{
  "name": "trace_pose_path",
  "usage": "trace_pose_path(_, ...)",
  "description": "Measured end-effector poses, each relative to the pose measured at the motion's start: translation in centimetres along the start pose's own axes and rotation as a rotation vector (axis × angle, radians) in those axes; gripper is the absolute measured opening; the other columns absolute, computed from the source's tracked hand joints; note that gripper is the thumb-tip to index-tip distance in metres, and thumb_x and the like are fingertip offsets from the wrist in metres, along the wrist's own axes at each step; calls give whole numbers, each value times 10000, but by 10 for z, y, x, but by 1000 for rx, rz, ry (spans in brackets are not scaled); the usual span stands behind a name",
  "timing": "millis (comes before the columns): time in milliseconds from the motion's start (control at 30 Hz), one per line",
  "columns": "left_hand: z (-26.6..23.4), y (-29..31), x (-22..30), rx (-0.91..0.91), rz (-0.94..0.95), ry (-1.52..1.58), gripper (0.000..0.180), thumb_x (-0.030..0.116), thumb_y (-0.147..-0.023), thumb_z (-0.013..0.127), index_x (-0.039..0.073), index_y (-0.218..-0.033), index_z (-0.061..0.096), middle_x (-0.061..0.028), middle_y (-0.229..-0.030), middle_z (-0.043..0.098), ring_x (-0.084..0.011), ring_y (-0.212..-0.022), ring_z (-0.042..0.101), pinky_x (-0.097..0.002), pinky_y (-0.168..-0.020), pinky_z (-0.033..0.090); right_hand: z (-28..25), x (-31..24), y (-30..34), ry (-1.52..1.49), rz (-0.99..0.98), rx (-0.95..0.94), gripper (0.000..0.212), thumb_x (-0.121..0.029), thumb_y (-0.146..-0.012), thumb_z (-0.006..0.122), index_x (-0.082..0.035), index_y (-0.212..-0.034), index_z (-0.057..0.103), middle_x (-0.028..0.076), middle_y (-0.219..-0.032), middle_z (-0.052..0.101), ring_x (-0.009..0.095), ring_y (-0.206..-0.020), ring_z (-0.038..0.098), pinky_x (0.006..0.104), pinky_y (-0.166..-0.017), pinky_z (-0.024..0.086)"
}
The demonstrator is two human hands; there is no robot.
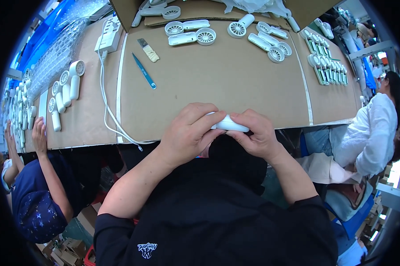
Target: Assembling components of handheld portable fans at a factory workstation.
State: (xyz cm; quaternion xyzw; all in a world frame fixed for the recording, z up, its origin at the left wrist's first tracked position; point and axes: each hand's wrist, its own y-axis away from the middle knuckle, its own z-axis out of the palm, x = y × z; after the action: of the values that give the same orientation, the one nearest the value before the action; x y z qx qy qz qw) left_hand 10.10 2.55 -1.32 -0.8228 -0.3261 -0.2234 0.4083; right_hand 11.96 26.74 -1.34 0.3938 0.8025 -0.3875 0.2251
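At the table's near edge, close to my body, both hands grip a smooth white handheld fan casing (230, 124). My left hand (193, 128) is closed round its left end, thumb below and fingers on top. From the right, my right hand (254, 133) pinches the other end between thumb and fingers. The fingers cover much of the casing, so its underside is hidden. Beyond my hands on the brown tabletop lie blue tweezers (144, 71) and a short blade with a wrapped handle (148, 49). Open white fan shells (190, 38) with round grilles lie farther back.
A cardboard box (315, 11) with more shells stands at the back. A white cable (103, 84) runs from a power strip (107, 40) to the near edge. Rows of fan parts (328, 68) lie right, finished-looking fans (64, 91) left. Co-workers sit on both sides.
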Motion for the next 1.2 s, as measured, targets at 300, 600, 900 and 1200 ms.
trace_pose_path(300,-10,-4,4,0,-202,186,421,111,-821,835,50,-1216,701,-81,-1123,713,-248,-982,664,-343,-826,553,-13,-18,-10,-208,279,-23,366,-44,-916,749,-63,-1275,679,61,-1004,676,157,-794,592,292,-707,486)
trace_pose_path(600,-3,0,3,68,-51,-15,406,117,-815,841,46,-1190,702,-66,-1071,725,-240,-912,665,-339,-787,553,-8,-32,-23,-331,492,7,276,-93,-978,716,-39,-1244,670,76,-1024,690,159,-841,629,278,-736,513)
trace_pose_path(900,7,4,5,138,39,-24,390,114,-808,846,55,-1163,696,-68,-1028,709,-245,-874,663,-347,-777,551,7,-34,-15,-352,368,171,194,-141,-1028,655,-34,-1189,672,83,-990,678,179,-853,639,294,-746,522)
trace_pose_path(1200,23,40,37,237,117,-94,482,131,-779,887,50,-1197,661,-100,-1100,685,-272,-908,666,-364,-815,557,18,-53,-20,-1719,444,370,528,-435,-1139,353,-81,-821,582,78,-670,573,205,-614,542,349,-657,458)
